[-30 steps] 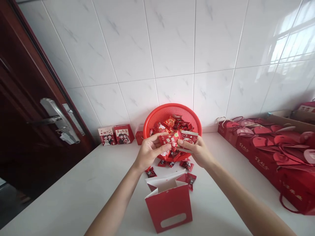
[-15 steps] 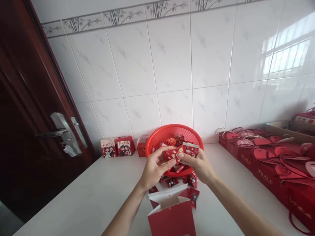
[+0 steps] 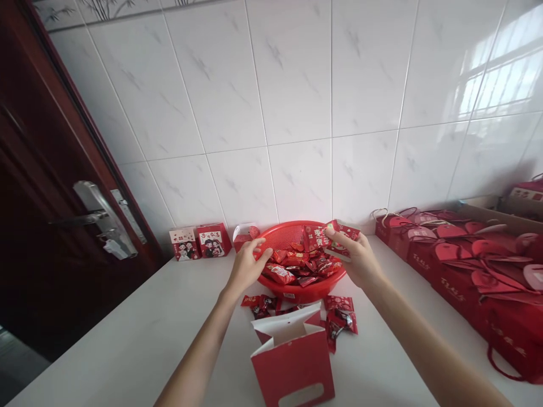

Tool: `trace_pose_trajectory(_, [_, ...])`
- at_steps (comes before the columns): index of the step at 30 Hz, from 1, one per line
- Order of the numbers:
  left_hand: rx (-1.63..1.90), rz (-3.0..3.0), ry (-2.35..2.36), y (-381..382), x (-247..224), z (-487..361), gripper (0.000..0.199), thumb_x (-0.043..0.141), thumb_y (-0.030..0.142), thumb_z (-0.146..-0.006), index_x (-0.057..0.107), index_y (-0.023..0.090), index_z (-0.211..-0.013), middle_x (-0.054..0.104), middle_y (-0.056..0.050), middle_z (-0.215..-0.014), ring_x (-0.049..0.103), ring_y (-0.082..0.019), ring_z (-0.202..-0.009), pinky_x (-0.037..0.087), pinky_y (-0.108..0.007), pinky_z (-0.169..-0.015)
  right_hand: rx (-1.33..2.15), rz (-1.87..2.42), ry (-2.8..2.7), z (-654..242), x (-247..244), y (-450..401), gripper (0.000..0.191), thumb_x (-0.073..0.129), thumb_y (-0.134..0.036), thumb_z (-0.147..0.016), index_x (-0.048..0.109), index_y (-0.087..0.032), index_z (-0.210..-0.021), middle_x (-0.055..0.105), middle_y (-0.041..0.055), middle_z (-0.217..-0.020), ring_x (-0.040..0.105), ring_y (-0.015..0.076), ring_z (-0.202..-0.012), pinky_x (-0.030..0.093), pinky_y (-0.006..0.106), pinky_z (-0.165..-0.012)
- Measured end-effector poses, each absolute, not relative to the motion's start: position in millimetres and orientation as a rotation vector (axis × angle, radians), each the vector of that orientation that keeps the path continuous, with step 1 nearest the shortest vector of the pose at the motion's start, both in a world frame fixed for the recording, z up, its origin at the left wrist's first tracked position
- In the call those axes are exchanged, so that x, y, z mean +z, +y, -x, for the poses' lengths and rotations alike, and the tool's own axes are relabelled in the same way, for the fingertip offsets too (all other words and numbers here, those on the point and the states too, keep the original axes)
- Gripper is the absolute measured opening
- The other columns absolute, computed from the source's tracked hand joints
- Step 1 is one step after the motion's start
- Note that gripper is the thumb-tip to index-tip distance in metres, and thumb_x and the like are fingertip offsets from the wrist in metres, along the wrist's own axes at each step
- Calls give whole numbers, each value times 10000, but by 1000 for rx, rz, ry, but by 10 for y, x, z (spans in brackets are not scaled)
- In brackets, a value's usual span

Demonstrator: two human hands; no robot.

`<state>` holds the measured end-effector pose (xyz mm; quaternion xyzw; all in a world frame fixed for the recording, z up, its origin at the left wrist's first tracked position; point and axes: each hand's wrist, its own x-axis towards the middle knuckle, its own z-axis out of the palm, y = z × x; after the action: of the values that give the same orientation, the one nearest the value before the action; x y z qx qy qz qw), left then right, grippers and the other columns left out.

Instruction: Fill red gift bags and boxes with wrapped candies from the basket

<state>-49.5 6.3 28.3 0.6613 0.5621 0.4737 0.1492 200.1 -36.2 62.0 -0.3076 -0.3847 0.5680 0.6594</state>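
Two or so red candy packets (image 3: 313,238) are pinched in my right hand (image 3: 360,257), above the right side of a red plastic basket (image 3: 305,293). At the basket's left rim my left hand (image 3: 250,263) is open, thumb and fingers apart, with nothing in it. Many red wrapped candies (image 3: 297,263) fill the basket. In front of it stands a red paper box (image 3: 292,362) with its white-lined top open. Loose wrapped candies (image 3: 339,322) lie on the table on both sides behind this box.
Two small printed boxes (image 3: 212,240) stand by the tiled wall at the left, with another red box (image 3: 245,234) partly behind the basket. Rows of red gift boxes with handles (image 3: 466,265) line the right side. A dark wooden door (image 3: 51,169) is at far left.
My left hand has let go of the packet and moved left, its fingers spreading. My right hand has moved right and up with the packets. The view has tilted down.
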Motion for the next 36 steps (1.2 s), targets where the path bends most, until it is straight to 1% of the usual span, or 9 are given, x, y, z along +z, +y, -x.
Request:
trace_pose_trajectory(4, [1220, -1903, 1889, 219, 168, 618, 399, 656, 361, -822, 679, 141, -1154, 720, -173, -1187, 676, -316, -1100, 511, -429, -985, 1227, 705, -846, -2081, 667, -328, 374, 955, -402, -484, 704, -201, -676, 703, 19, -745, 674, 178, -736, 567, 278, -675])
trace_pose_trajectory(8, [1174, -1940, 1993, 265, 152, 689, 312, 668, 356, -791, 683, 168, -1039, 735, -156, -1140, 623, -348, -1194, 468, -431, -1026, 1184, 693, -817, -2135, 685, -306, 337, 939, -356, -500, 701, -200, -680, 712, 24, -755, 683, 187, -745, 570, 274, -663])
trace_pose_trajectory(13, [1016, -1740, 1958, 307, 75, 768, 171, 686, 330, -740, 671, 181, -823, 768, -98, -857, 716, -298, -849, 539, -357, -746, 1180, 643, -751, -2204, 689, -263, 285, 922, -294, -519, 711, -185, -677, 718, 13, -737, 681, 170, -717, 573, 266, -658])
trace_pose_trajectory(16, [982, -1643, 1913, 359, -11, 779, 102, 638, 283, -747, 648, 181, -742, 714, -46, -644, 685, -245, -627, 501, -304, -568, 1154, 695, -714, -2269, 635, -166, 271, 913, -289, -535, 717, -183, -687, 738, 27, -766, 689, 178, -730, 568, 267, -642])
trace_pose_trajectory(18, [1018, -1602, 1922, 393, -55, 774, 64, 594, 232, -738, 614, 183, -701, 680, -35, -596, 667, -234, -599, 478, -294, -545, 1100, 785, -694, -2316, 548, -64, 267, 906, -291, -537, 725, -185, -701, 749, 36, -770, 693, 183, -726, 557, 265, -616])
trace_pose_trajectory(22, [1173, -1583, 1947, 407, -75, 739, 40, 560, 219, -713, 584, 193, -694, 689, -43, -673, 669, -241, -674, 480, -305, -601, 1018, 925, -704, -2386, 320, 143, 259, 898, -264, -500, 699, -188, -647, 726, 37, -654, 676, 190, -611, 528, 284, -542])
trace_pose_trajectory(25, [1299, -1621, 1888, 372, -55, 695, 114, 553, 248, -728, 618, 194, -804, 713, -39, -754, 674, -241, -714, 507, -323, -670, 1009, 923, -697, -2426, 217, 218, 247, 887, -255, -492, 681, -195, -615, 704, 35, -600, 658, 198, -556, 514, 304, -506])
trace_pose_trajectory(30, [1511, -1686, 1798, 407, -48, 648, 232, 508, 304, -821, 590, 205, -1014, 732, -66, -912, 683, -261, -849, 522, -358, -805, 977, 766, -688, -2434, 181, 252, 274, 900, -327, -516, 710, -219, -681, 755, 31, -742, 703, 204, -682, 555, 294, -585])
trace_pose_trajectory(36, [1620, -1692, 1799, 660, -122, 691, 210, 506, 291, -838, 569, 198, -1015, 729, -114, -992, 685, -292, -930, 521, -400, -887, 1046, 730, -693, -2294, 90, 417, 360, 932, -356, -462, 735, -196, -717, 748, 15, -716, 689, 174, -663, 570, 282, -640])
